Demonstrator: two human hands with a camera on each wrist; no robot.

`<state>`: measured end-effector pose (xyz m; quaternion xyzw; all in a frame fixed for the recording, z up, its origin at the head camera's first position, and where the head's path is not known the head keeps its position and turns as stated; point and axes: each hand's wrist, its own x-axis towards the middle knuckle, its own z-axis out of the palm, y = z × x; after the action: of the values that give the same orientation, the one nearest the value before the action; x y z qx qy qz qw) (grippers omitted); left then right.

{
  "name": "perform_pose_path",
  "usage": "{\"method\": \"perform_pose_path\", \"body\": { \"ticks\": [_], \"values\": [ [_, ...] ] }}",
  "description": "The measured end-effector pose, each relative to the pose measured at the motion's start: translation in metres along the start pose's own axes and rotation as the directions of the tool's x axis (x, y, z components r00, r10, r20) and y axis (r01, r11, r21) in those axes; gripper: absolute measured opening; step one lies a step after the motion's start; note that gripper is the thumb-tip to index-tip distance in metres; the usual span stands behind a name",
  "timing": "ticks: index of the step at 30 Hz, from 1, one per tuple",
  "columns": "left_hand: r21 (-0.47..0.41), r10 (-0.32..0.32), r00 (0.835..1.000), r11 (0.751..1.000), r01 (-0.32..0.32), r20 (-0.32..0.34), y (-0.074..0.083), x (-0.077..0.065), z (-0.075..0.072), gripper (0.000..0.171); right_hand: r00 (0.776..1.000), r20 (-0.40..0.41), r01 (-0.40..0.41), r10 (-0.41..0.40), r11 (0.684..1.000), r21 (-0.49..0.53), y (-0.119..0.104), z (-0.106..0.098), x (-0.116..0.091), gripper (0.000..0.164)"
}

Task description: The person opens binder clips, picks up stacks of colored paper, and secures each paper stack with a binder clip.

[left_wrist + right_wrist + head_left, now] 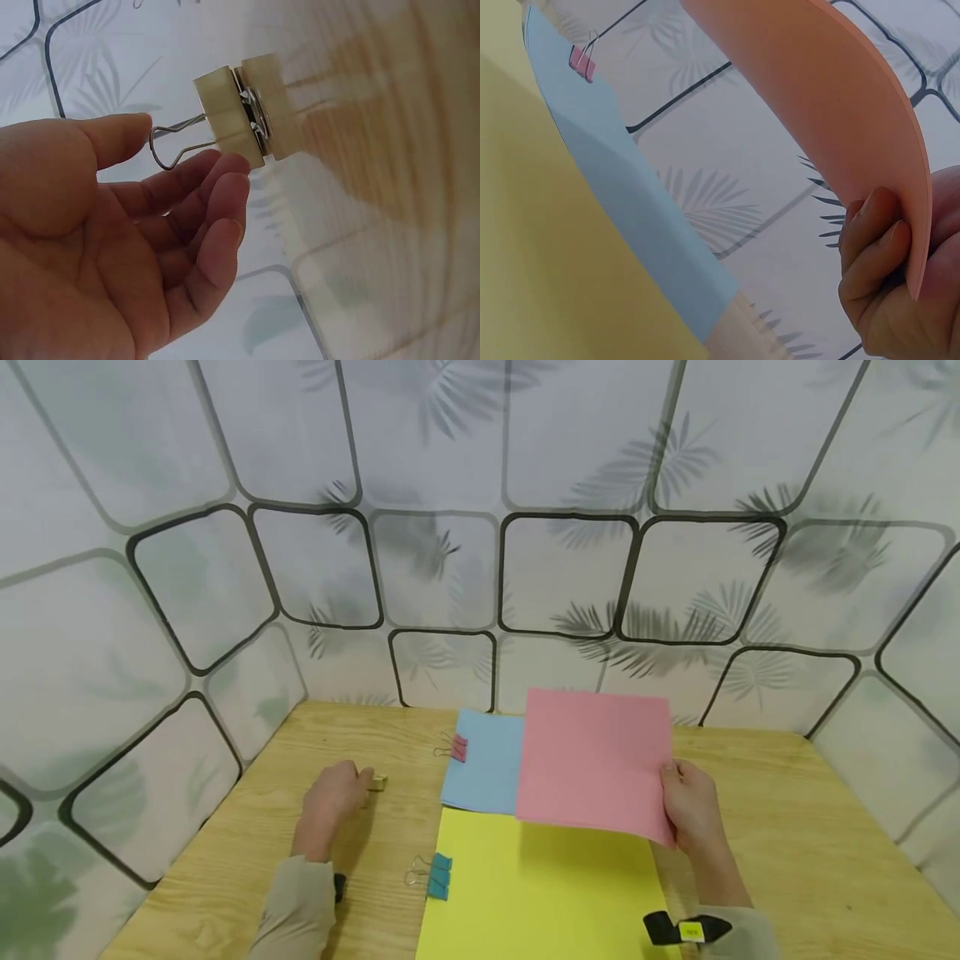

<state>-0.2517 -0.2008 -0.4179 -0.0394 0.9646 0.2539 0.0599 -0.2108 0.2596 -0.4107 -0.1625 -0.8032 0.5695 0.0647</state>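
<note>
My left hand (337, 797) is at a gold binder clip (378, 782) on the left of the table. In the left wrist view the clip (236, 116) rests against the wood, its wire handle toward the thumb. The thumb tip is by the handle; the loosely bent fingers (217, 202) lie under the clip's edge, with a gap to the thumb. At the right, my right hand (692, 802) grips the edge of a pink paper stack (592, 760), raised and tilted. Its fingers (877, 232) curl over the stack, which bows in the right wrist view.
Blue paper (483, 768) with a pink binder clip (458, 748) lies behind yellow paper (540, 893) with a teal binder clip (439, 877). The pink stack covers part of both. A patterned wall covering (450, 568) stands behind the wooden table (810, 843).
</note>
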Motion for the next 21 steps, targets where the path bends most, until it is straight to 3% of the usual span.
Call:
{"method": "perform_pose_path", "body": {
  "ticks": [5,14,21],
  "values": [
    [0.012,-0.019,0.999,1.0,0.018,0.03,0.0012,-0.0014,0.0008,0.045,1.0,0.002,0.004,-0.004,1.0,-0.006,-0.0005,-0.0002,-0.0012,0.047],
    [-0.008,0.047,0.998,0.999,-0.046,0.037,0.0017,-0.0049,-0.0025,0.027,1.0,0.008,0.018,-0.018,1.0,-0.02,0.0003,-0.001,-0.001,0.047],
    [-0.145,0.067,0.997,0.988,-0.06,0.046,-0.0003,-0.0036,-0.0028,0.023,1.0,0.014,0.025,-0.024,0.999,-0.027,0.0001,-0.0001,-0.0015,0.046]
  ]
}}
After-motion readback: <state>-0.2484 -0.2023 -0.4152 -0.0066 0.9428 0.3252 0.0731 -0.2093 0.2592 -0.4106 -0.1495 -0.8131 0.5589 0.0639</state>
